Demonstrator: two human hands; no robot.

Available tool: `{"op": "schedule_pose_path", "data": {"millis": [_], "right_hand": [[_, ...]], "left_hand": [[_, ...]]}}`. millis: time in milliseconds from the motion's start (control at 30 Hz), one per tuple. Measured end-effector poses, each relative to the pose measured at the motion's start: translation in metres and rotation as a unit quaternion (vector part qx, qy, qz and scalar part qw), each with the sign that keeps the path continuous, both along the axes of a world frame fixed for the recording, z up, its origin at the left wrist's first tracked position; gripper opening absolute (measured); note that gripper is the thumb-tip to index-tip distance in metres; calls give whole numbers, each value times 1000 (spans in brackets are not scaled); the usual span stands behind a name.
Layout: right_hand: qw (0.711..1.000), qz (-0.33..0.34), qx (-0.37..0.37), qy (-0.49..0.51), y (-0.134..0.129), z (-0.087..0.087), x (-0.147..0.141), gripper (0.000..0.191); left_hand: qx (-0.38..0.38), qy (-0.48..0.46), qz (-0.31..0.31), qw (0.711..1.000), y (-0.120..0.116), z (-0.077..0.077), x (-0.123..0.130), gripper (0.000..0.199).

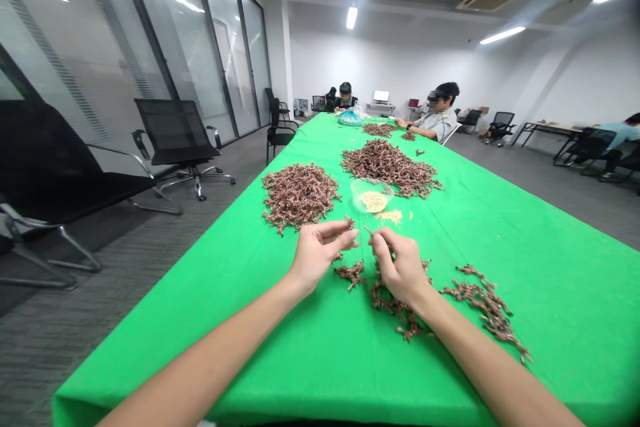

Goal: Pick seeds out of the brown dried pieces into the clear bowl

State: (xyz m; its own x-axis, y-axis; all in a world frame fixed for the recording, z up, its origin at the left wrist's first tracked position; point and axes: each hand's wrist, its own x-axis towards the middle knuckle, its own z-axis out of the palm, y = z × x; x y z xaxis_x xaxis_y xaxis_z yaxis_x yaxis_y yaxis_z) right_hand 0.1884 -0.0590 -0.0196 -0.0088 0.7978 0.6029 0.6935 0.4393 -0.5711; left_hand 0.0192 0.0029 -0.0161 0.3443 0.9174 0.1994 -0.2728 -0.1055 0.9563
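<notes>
Two fingertips of the right hand pinch a sliver too small to identify; whether the half-curled left hand holds anything is unclear.

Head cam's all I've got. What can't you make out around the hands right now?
Head view:
Thin sliver in the right hand: fingers hide most of it, so its kind is unclear.
Left hand: fingers hide whether it grips the brown twisted piece at its fingertips.
Brown twisted pile: the right hand hides its far part.
Pale grains in the clear bowl: too small to identify.
</notes>
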Motion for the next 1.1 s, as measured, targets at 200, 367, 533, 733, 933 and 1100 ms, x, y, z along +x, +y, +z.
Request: {"op": "schedule_pose_path", "data": {"millis": [200,367,533,733,933,1100], "right_hand": [[987,-90,29,-131,3,-8,1,27],[979,-91,48,-174,4,-10,0,29],[970,-117,66,-205,5,-11,0,29],[947,-156,110,-257,3,-10,-1,31],[933,-187,119,-284,0,-10,-5,30],[957,-173,107,-207,0,-9,-6,26]], "left_hand": [[-20,-15,-30,999,-5,4,0,50],[-16,1,-33,999,-8,6,1,49],[-12,2,-35,999,-9,6,2,46],[-14,1,-38,999,-9,6,2,45],[-17,5,-40,999,-9,5,3,45],[-16,-10,-45,999,-6,5,1,44]]}}
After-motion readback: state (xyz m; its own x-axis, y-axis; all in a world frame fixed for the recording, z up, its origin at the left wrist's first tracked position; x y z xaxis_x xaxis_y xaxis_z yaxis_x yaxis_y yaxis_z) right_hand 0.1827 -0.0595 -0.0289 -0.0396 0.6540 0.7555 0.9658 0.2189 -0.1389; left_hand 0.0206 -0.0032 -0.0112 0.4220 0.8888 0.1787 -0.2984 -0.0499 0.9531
